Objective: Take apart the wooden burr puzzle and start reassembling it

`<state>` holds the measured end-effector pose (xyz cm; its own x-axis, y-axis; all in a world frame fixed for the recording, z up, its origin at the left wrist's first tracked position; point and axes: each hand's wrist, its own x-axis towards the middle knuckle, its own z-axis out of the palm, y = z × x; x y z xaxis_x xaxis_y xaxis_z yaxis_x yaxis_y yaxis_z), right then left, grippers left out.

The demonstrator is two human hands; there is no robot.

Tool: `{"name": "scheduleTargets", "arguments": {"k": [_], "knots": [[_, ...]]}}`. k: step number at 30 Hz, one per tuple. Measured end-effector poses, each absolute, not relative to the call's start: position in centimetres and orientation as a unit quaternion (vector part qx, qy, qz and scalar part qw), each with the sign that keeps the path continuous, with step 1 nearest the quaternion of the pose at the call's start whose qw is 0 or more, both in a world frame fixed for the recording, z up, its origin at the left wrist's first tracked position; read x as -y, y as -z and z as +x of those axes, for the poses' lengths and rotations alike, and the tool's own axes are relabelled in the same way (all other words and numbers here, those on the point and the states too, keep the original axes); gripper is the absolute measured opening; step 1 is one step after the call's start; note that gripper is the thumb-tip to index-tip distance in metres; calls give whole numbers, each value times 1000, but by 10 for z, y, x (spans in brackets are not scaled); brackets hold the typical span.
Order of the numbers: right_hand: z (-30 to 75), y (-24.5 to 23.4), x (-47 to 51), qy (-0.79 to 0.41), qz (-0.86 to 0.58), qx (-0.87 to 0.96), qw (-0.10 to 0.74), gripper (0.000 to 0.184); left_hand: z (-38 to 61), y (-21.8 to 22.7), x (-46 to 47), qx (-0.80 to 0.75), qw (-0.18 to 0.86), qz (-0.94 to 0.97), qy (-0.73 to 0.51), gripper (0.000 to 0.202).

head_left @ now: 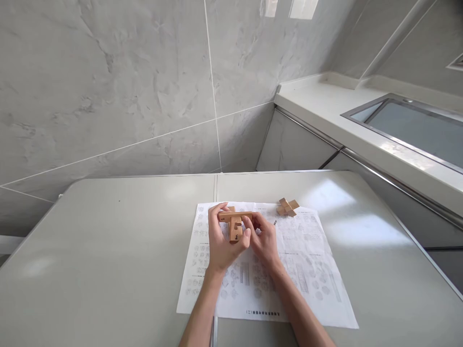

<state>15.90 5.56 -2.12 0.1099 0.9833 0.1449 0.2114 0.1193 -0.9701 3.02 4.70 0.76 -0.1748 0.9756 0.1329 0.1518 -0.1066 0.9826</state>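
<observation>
Between my two hands is a wooden burr puzzle (236, 230), made of notched bars crossing each other. Dark marks show on two of its bars, and a notch is visible in the lower one. My left hand (220, 246) curls round the left end of the crossing bar, its thumb reaching across below the lower bar. From the other side, my right hand (265, 239) closes on the bar's right end with thumb and fingers. A printed sheet (289, 294) with small diagrams lies under both hands.
Another crossed wooden puzzle piece (288, 207) rests at the sheet's far right edge. A tiny dark object (275, 223) lies near my right hand. The pale table (108, 250) ends at a tiled wall; a counter (311, 96) with a sink (415, 120) stands to the right.
</observation>
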Motion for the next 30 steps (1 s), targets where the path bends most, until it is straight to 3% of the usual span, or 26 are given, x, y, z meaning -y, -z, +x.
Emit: {"name": "scheduleTargets", "arguments": {"k": [14,18,24,30], "knots": [[171,18,-59,-501,-493,460,543,28,36,5,-48,-498,351,594,-526,78],[172,21,-61,-503,-492,437,561,27,36,5,-48,-498,370,582,-526,61],[173,28,-62,-482,-502,422,581,29,36,4,-53,-568,306,527,-553,39],[174,31,-62,-462,-511,421,590,29,36,-4,-53,-546,480,444,-524,42]]}}
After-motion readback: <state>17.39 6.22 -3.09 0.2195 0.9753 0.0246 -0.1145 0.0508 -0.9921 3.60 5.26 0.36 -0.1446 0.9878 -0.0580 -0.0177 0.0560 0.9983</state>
